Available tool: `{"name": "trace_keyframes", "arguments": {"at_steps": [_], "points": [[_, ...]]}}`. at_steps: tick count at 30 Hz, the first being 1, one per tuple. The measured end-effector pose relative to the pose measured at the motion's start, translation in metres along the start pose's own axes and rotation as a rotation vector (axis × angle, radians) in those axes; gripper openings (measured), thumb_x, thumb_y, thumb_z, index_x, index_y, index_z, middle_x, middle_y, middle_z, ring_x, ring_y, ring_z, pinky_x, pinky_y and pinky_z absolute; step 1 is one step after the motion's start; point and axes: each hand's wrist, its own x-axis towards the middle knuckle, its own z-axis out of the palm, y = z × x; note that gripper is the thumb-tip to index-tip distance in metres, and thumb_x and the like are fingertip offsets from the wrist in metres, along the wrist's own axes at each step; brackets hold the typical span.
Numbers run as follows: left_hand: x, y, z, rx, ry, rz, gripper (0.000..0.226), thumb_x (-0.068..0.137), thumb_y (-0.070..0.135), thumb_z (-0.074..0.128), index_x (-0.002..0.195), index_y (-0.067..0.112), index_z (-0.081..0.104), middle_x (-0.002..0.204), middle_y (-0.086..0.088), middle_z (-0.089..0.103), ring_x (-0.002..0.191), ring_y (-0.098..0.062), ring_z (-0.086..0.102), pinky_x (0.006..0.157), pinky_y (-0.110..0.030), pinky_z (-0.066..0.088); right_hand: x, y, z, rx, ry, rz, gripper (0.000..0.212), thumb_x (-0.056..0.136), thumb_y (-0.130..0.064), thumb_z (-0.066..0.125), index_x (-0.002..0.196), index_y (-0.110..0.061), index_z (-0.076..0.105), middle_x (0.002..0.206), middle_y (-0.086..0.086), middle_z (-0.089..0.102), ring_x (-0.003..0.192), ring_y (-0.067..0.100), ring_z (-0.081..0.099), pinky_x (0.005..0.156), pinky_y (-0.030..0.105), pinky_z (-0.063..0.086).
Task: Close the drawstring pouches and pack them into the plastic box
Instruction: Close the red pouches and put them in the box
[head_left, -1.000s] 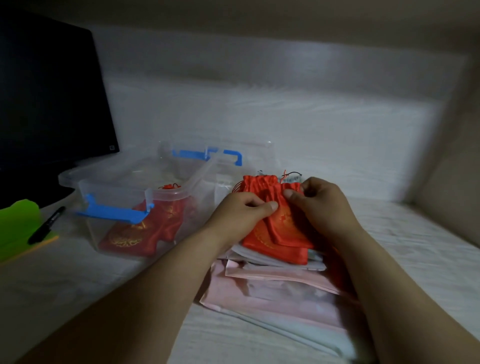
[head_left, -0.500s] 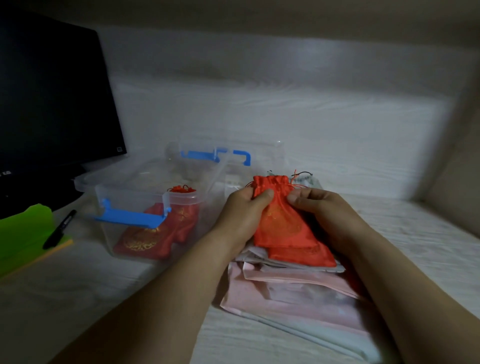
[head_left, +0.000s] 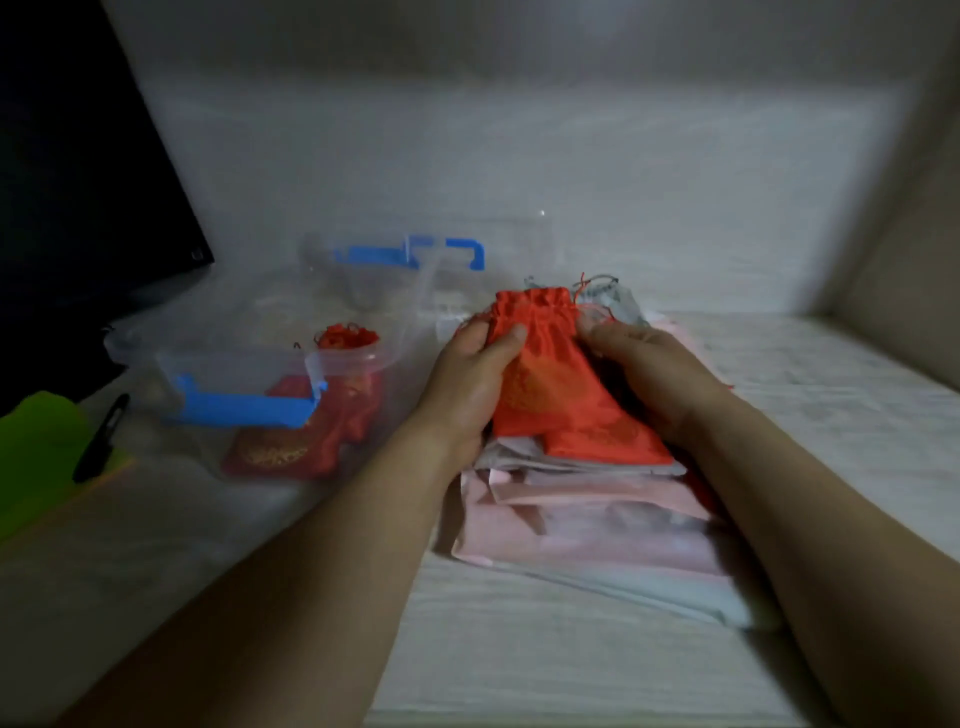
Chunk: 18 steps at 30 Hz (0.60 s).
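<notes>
A red drawstring pouch (head_left: 545, 374) with gold print is held between both hands above a stack of pouches. My left hand (head_left: 467, 384) grips its left side, thumb across the front near the gathered neck. My right hand (head_left: 649, 369) holds its right side near the neck, where red cords trail. A second red pouch (head_left: 608, 441) lies just beneath on the stack. The clear plastic box (head_left: 249, 364) with blue latches stands open at the left, with red pouches (head_left: 296, 441) inside.
Pink and pale grey pouches (head_left: 597, 525) form the stack under my hands. The box's clear lid with a blue handle (head_left: 415, 254) leans behind it. A black monitor (head_left: 78, 182) stands far left, with a green pad (head_left: 41, 457) and black pen (head_left: 101, 436) in front.
The top red pouch has been lifted off the stack and its neck has drawn tighter. Both hands have shifted their hold toward its sides.
</notes>
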Motion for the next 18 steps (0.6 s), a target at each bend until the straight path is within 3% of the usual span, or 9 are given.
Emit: {"name": "trace_keyframes", "arguments": {"at_steps": [4,6,8,12,14,18], "points": [[-0.003,-0.003,-0.001,0.013,-0.055,-0.024,0.022,0.104,0.015,0.059,0.122,0.009,0.069,0.113,-0.014,0.077,0.104,-0.027,0.074,0.091,-0.037,0.060,-0.005,-0.002,0.004,0.022,-0.058,-0.035,0.025,0.100,-0.031,0.065,0.101,-0.013,0.081,0.117,0.027,0.072,0.113,0.046,0.067,0.104,0.054,0.052],[-0.005,-0.003,-0.003,0.057,-0.085,-0.010,0.024,0.104,0.015,0.058,0.125,0.007,0.067,0.113,-0.013,0.077,0.102,-0.024,0.074,0.089,-0.034,0.060,-0.003,0.002,0.003,-0.017,-0.099,-0.031,0.043,0.083,-0.033,0.082,0.108,0.001,0.072,0.117,0.030,0.067,0.108,0.048,0.065,0.105,0.054,0.048],[-0.005,-0.004,-0.002,0.060,-0.076,-0.007,0.028,0.104,0.021,0.059,0.128,0.007,0.066,0.117,-0.014,0.075,0.107,-0.026,0.073,0.095,-0.038,0.059,0.002,0.006,0.000,-0.016,-0.114,-0.047,0.055,0.071,-0.027,0.090,0.110,0.003,0.065,0.107,0.029,0.061,0.096,0.039,0.056,0.094,0.050,0.045],[-0.008,-0.001,0.002,0.058,0.061,-0.007,0.029,0.104,0.032,0.059,0.124,0.014,0.072,0.118,-0.012,0.076,0.113,-0.027,0.071,0.100,-0.044,0.056,0.005,0.009,-0.003,-0.059,-0.117,-0.114,0.007,0.089,-0.007,0.075,0.095,-0.009,0.071,0.088,0.019,0.061,0.079,0.027,0.053,0.073,0.033,0.046],[-0.010,0.000,0.003,0.106,0.094,0.007,0.026,0.105,0.026,0.058,0.123,0.015,0.073,0.116,-0.011,0.077,0.112,-0.025,0.072,0.099,-0.041,0.056,0.003,0.010,-0.003,-0.043,-0.140,-0.135,0.012,0.093,-0.009,0.072,0.082,-0.013,0.074,0.081,0.013,0.067,0.074,0.022,0.057,0.069,0.029,0.049],[-0.013,0.004,0.005,0.162,0.098,-0.011,0.026,0.105,0.023,0.057,0.123,0.013,0.073,0.114,-0.012,0.078,0.109,-0.025,0.074,0.091,-0.037,0.059,0.007,0.012,-0.005,0.055,-0.106,-0.112,0.016,0.097,-0.018,0.068,0.086,-0.016,0.080,0.090,0.010,0.076,0.084,0.022,0.066,0.085,0.035,0.053]]}}
